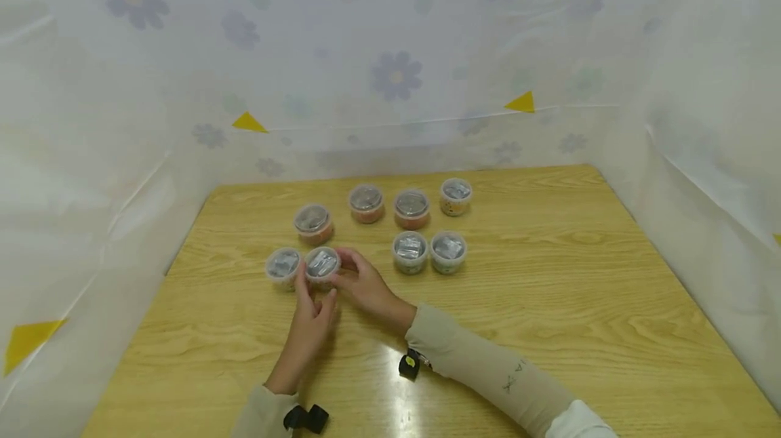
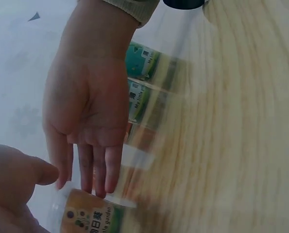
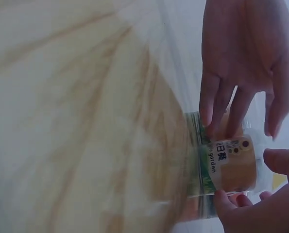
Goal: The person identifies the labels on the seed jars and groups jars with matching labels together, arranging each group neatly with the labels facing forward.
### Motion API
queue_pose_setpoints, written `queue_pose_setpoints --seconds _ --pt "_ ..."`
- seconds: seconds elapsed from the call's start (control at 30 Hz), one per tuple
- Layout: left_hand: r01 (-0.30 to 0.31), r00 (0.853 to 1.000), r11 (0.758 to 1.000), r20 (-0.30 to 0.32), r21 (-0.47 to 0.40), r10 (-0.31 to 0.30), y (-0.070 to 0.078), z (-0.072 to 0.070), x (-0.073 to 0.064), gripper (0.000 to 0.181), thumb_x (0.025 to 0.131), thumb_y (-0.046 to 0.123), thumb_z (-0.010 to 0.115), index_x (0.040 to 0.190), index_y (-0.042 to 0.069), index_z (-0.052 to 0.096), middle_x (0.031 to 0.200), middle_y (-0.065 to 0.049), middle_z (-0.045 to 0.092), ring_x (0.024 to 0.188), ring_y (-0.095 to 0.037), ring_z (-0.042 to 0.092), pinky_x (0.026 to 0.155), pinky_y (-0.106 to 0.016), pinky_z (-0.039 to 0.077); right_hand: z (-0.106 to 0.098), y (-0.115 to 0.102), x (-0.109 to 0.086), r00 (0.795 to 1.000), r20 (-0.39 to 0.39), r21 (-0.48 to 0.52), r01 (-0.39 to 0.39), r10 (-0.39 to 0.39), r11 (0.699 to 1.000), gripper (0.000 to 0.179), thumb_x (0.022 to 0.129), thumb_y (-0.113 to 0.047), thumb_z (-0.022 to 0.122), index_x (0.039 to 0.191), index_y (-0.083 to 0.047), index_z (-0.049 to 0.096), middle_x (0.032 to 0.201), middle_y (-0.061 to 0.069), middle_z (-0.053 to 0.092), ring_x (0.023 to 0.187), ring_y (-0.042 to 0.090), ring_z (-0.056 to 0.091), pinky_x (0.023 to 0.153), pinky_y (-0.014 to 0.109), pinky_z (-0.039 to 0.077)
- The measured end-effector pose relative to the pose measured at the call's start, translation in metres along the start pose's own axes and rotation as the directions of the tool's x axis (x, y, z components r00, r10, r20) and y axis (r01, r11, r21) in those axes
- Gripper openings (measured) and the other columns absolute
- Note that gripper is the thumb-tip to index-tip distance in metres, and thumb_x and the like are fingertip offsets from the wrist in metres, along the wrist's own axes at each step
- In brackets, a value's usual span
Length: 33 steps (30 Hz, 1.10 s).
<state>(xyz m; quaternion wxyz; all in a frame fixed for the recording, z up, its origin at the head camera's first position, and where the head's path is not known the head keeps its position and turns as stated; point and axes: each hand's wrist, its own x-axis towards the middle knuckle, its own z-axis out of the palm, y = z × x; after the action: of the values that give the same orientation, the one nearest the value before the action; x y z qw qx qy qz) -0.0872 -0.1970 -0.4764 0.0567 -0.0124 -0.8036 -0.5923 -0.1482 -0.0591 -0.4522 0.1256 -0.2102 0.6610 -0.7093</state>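
Observation:
My right hand (image 1: 369,287) holds a small clear-lidded planting tub (image 1: 321,264) by its right side, thumb in front and fingers farther back. An orange label (image 3: 236,165) with sunflower pictures and "little garden" shows on it in the right wrist view. My left hand (image 1: 311,329) touches the same tub's left side with nearly straight fingers (image 3: 239,109), its thumb spread away. Immediately left of that tub stands another similar tub (image 1: 283,266), close to my left fingertips. Silvery packets show through both lids.
Behind the hands, tubs with reddish sides (image 1: 314,224) stand in a loose row, with an orange-patterned tub (image 1: 455,197) at its right end. Two green-labelled tubs (image 1: 409,253) sit side by side to the right. Flower-printed white sheets (image 1: 396,78) enclose the wooden table (image 1: 549,275).

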Motion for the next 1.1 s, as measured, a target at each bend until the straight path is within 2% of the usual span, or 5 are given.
queue_pose_setpoints --seconds 0.2,0.43,0.57,0.8,1.1 --pt "0.038 0.985 0.992 0.166 0.121 -0.058 0.018 -0.015 -0.021 0.081 0.098 0.019 0.049 0.147 0.020 -0.016 0.151 -0.023 -0.007 0.135 -0.047 0.005 0.097 -0.063 0.025 -0.013 -0.021 -0.019 0.999 0.031 -0.087 -0.022 0.025 0.996 0.054 0.091 -0.002 0.057 0.138 0.008 0.032 0.138 0.027 0.035 0.125 0.043 0.034 0.102 0.052 0.032" --pt "-0.048 0.970 0.975 0.243 0.219 -0.007 0.049 -0.014 -0.021 0.058 0.098 0.024 0.050 0.147 0.013 0.021 0.135 -0.020 0.044 0.116 -0.036 0.049 0.090 -0.048 0.045 -0.056 -0.052 -0.034 0.998 0.048 -0.153 0.055 -0.048 0.987 0.046 0.090 0.003 0.056 0.133 0.010 0.038 0.133 0.025 0.042 0.121 0.041 0.041 0.100 0.047 0.036" --pt "-0.141 0.969 0.970 0.226 0.196 0.096 0.071 -0.003 0.000 0.037 0.098 0.033 0.045 0.131 0.017 0.050 0.125 0.000 0.056 0.109 -0.019 0.055 0.088 -0.038 0.048 -0.095 -0.054 -0.032 0.994 -0.010 -0.213 0.105 -0.110 0.971 0.041 0.091 0.002 0.056 0.130 0.006 0.044 0.124 0.020 0.051 0.117 0.036 0.047 0.096 0.038 0.043" --pt "-0.225 0.946 0.966 0.266 0.129 0.185 0.103 0.037 0.051 0.029 0.099 0.027 0.047 0.124 0.017 0.057 0.123 0.002 0.057 0.110 -0.013 0.054 0.090 -0.034 0.047 -0.174 -0.059 -0.027 0.982 -0.148 -0.336 0.058 -0.114 0.940 0.040 0.093 -0.008 0.056 0.131 0.000 0.046 0.122 0.018 0.053 0.114 0.031 0.050 0.092 0.039 0.045" --pt "-0.159 0.917 0.977 0.388 0.142 0.093 0.124 0.102 0.113 0.040 0.099 0.029 0.046 0.135 0.012 0.045 0.134 -0.005 0.048 0.116 -0.017 0.049 0.096 -0.033 0.042 -0.240 -0.066 -0.020 0.964 -0.261 -0.448 -0.078 -0.047 0.891 0.043 0.096 -0.019 0.053 0.136 -0.005 0.042 0.132 0.017 0.045 0.120 0.032 0.043 0.096 0.048 0.039"
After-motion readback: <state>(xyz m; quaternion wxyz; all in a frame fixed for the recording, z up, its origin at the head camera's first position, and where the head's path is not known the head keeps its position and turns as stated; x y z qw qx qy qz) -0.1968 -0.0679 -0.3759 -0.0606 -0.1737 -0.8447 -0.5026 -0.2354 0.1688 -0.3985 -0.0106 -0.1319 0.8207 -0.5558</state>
